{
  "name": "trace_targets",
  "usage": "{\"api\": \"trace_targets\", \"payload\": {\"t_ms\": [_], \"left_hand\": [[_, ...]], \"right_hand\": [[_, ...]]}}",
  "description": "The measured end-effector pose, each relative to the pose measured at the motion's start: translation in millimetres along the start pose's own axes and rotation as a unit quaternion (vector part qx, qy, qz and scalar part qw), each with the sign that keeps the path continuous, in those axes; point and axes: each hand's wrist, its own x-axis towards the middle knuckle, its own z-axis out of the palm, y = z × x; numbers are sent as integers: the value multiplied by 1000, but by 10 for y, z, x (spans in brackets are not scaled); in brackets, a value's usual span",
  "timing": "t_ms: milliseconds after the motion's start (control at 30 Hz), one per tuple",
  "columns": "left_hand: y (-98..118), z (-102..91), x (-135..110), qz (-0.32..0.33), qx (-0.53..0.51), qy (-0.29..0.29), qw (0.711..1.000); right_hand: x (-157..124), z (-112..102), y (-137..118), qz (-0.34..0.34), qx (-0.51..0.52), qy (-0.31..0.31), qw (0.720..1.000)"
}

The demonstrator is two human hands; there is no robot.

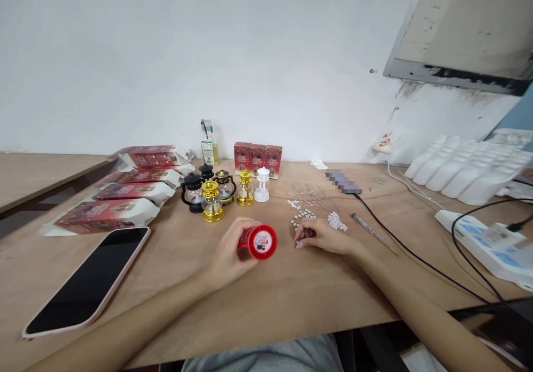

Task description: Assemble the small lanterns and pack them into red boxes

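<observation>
Lantern (261,242) is gripped on its side by left hand (229,252); right hand (318,237) is rested, curled, beside discs (303,215); its grip cannot be told.

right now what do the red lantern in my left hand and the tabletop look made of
The red lantern looks like moulded plastic, glossy, its base evenly red with a sheen. The tabletop seems bare plywood, matt, with pale grain streaks.

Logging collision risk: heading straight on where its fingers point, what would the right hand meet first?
Likely the red lantern held by the left hand: the right hand points left at it across a gap, though depth is unclear.
</observation>
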Motion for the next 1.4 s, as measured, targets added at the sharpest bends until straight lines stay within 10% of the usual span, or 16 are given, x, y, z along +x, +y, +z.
{"api": "trace_targets", "payload": {"t_ms": [467, 900, 1133, 1400], "left_hand": [[-14, 0, -9, 24, -3, -2, 1000], [-51, 33, -26, 58, 65, 50, 995], [-88, 56, -61, -27, 84, 101, 991], [-35, 80, -47, 34, 67, 16, 997]], "right_hand": [[-18, 36, 0, -50, -126, 46, 990], [48, 554, -803, -287, -100, 327, 895], [138, 771, -903, -228, -71, 345, 907], [169, 829, -854, -167, 42, 332, 927]]}}
